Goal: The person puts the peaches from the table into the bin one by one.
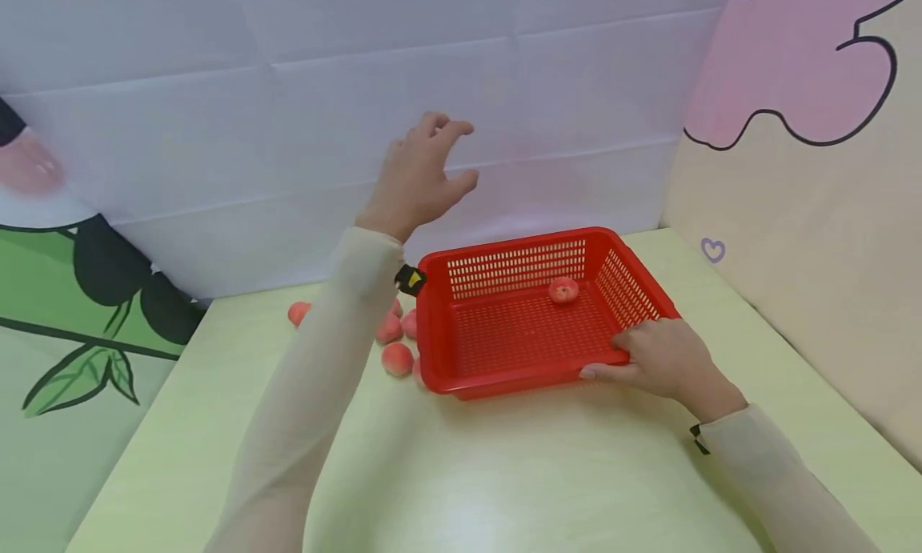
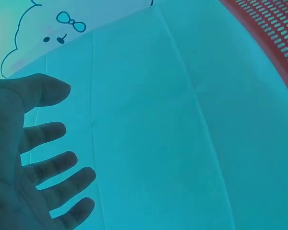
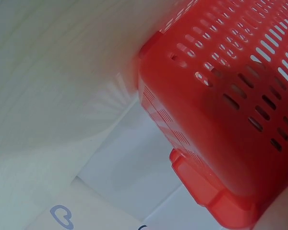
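nearest to us, the pale surface (image 1: 446, 489) stretches out in front of the red basket (image 1: 435, 337), with our left sleeve (image 1: 310, 401) and right sleeve (image 1: 785, 481) reaching in toward it. our right hand (image 1: 663, 357) grips the basket's near right corner, fingers bent over the rim and thumb lying along the near side. we cannot tell whether that near edge sits flat on the surface. just left of the basket we have a loose group of peaches (image 1: 398, 359), one of them partly hidden by its side. well left of the basket, a lone peach (image 1: 298, 313) shows partly behind our left sleeve. inside the basket, a single peach (image 1: 564, 290) rests on the slotted floor, toward the far right corner. our left hand (image 1: 419, 173) is raised above and left of the basket, apart from it, its fingers spread and slightly bent, holding nothing. beyond the basket we see a creased white sheet (image 1: 576, 97), and right of it a cream wall (image 1: 792, 241) with a purple heart (image 1: 713, 250).
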Tool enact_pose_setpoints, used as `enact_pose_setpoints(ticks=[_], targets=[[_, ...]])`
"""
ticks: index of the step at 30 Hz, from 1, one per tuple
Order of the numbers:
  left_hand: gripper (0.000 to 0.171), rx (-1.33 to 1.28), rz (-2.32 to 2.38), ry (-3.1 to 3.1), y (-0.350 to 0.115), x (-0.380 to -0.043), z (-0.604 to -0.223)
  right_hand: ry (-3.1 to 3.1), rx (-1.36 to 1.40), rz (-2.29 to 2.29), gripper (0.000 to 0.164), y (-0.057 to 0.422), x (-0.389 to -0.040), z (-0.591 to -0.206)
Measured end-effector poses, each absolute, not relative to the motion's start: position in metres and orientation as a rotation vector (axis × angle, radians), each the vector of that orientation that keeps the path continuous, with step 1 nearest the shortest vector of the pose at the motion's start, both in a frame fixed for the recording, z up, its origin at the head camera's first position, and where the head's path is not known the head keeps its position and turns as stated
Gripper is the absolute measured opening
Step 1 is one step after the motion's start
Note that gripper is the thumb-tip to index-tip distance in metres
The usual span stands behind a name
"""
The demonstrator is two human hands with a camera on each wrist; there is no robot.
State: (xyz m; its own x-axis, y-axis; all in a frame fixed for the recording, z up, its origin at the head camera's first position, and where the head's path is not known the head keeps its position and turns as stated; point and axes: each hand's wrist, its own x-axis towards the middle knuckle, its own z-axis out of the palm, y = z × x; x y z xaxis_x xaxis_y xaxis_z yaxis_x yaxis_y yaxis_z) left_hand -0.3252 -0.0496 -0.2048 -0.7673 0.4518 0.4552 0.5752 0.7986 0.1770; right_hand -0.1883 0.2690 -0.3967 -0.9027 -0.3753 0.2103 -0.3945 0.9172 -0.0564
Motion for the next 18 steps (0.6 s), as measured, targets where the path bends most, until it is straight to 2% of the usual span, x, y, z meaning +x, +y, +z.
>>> enact_pose_setpoints(ticks=[8, 18], targets=[[0.053, -0.699, -0.468, -2.486, -0.098, -0.306, -0.209, -2.886, 0.566, 0.152, 0.061, 0.276, -0.188, -0.398], [0.048, -0.680, -0.524, -2.372, -0.147, -0.285, -0.249, -2.867, 0.587, 0.157, 0.062, 0.275, -0.189, -0.398]])
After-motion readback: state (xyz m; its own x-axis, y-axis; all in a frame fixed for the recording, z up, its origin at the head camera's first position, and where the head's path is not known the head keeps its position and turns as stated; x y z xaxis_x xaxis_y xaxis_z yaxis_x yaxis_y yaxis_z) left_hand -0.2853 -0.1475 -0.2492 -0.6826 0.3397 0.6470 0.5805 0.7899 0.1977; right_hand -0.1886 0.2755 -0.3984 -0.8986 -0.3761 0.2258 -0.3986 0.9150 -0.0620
